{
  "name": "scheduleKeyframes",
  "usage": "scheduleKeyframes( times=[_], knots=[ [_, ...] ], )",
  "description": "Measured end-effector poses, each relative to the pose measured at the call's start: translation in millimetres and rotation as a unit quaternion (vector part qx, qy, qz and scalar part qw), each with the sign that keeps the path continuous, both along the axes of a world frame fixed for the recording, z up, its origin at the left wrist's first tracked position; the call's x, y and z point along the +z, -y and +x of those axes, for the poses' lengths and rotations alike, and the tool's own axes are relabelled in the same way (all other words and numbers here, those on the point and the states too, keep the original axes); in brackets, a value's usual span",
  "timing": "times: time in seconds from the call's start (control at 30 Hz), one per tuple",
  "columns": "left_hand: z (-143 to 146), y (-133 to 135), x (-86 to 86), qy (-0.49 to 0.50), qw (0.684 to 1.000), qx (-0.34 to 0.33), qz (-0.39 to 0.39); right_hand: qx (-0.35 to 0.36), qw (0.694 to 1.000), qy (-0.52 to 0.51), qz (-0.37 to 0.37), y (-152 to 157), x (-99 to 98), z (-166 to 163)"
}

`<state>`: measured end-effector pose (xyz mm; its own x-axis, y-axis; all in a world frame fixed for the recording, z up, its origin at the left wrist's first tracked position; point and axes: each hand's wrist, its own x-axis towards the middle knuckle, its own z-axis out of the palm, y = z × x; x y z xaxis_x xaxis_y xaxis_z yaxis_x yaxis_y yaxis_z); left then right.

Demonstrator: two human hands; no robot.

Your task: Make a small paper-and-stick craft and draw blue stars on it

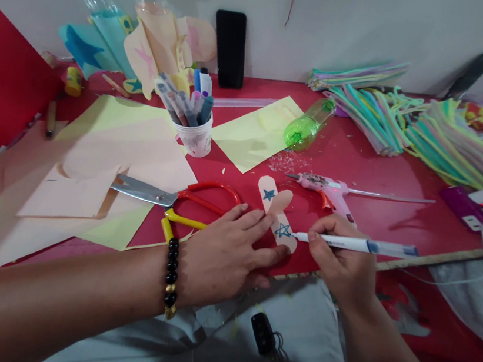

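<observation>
A pale peach paper strip point(274, 191) with rounded ends and a small paper lobe at its side lies near the table's front edge. One blue star on it is filled in; the other, lower star is mostly outlined. My left hand point(233, 245) lies flat with spread fingers, its fingertips pressing on the strip. In my right hand point(342, 259) is a white marker with a blue cap on its back end point(349, 243), held in a pinch. The marker's tip touches the strip beside the lower star.
Large scissors point(146, 189) with red and yellow handles lie left of my left hand on cut paper sheets point(142, 126). A pink glue gun point(325, 186) is behind my right hand. Beyond stand a cup of markers point(197, 139), a green bottle piece point(305, 131), a phone point(230, 49) and pipe cleaners point(365, 117).
</observation>
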<state>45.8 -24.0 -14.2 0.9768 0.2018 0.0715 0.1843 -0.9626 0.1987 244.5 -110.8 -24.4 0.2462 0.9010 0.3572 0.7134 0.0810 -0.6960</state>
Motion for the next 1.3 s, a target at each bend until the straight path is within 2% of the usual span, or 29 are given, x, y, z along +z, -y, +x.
scheduleKeyframes(
  times=[0.67, 1.3],
  knots=[
    [0.1, 0.4, -0.1, -0.001, 1.000, 0.001, -0.002, 0.030, 0.999, 0.005, -0.014, -1.7, -1.0, 1.1],
    [0.3, 1.1, 1.3, 0.001, 1.000, 0.003, 0.004, 0.014, 1.000, 0.007, -0.015, -2.1, -2.6, 0.7]
  ],
)
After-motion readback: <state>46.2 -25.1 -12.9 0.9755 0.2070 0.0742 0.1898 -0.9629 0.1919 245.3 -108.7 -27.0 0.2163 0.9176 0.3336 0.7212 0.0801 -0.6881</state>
